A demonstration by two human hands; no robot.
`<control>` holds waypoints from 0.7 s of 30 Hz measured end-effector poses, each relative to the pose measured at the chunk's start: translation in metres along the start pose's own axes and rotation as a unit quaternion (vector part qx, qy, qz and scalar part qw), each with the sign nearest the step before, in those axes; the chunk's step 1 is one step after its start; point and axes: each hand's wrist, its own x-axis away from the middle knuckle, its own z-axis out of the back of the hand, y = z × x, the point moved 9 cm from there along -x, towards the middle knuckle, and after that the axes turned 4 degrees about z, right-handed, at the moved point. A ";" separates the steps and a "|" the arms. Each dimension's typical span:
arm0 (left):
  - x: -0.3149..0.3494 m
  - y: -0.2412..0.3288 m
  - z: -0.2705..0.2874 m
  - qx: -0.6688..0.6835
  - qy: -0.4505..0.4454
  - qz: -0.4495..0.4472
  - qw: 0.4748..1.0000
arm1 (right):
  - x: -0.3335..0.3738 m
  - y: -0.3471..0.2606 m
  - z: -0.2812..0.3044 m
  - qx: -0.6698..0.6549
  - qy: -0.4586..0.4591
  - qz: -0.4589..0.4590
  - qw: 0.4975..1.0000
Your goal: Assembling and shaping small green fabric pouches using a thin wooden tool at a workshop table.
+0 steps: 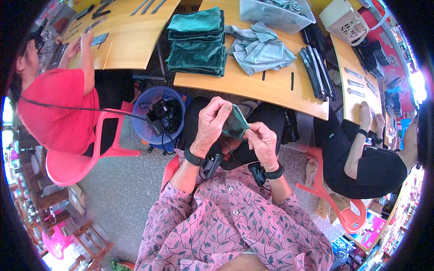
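Observation:
Between my two hands, over my lap, is a small folded piece of dark green velvet cloth [235,123]. My left hand [210,123] pinches its left upper part between thumb and fingers. With closed fingertips, my right hand [263,143] grips the cloth's lower right corner. Beyond them, on the wooden table [203,81], rises a stack of green velvet pieces [197,52]. A crumpled heap of pale grey-blue cloth [262,49] lies to the right of that stack.
A translucent bin [278,17] with cloth stands at the table's back. Dark and grey strips [316,72] lie at its right end. A blue basket [158,124] of cables and adapters sits left of my legs. Seated co-workers, in red [58,110] and black [379,171], flank me.

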 end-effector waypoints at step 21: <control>0.002 -0.006 -0.001 0.025 -0.010 0.028 0.999 | 0.002 -0.024 -0.003 0.076 0.003 0.099 0.992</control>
